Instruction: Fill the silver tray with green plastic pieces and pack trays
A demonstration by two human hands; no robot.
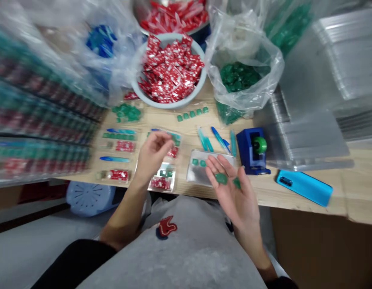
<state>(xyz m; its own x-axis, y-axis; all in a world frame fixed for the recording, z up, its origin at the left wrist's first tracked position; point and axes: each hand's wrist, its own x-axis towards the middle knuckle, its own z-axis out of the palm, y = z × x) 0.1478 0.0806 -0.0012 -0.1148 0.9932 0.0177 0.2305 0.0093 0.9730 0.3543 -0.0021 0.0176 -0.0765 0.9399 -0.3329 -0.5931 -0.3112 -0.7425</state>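
"Green pieces (pixel 221 178): where do you see them?"

"Two lie on the right hand (pixel 233 197), which is palm up and spread wide, its fingers pointing to the far side."

"And the left hand (pixel 152 156)?"

"Narrow: fingers curled, thumb close to the fingertips, over a filled pack (pixel 173 152). I can't tell whether it pinches anything."

"What's by the right hand?"

"A see-through tray (pixel 198 175), partly hidden by the fingers, with two more green pieces at its left. Blue and teal pens (pixel 217 136) lie just beyond it, and a blue tape dispenser (pixel 244 152) stands to its right."

"Farther off?"

"A pale basin (pixel 168 105) heaped with red packets (pixel 174 72), and right of it an open plastic bag (pixel 244 98) holding green pieces."

"Near right?"

"A bright blue phone (pixel 308 189), lying flat."
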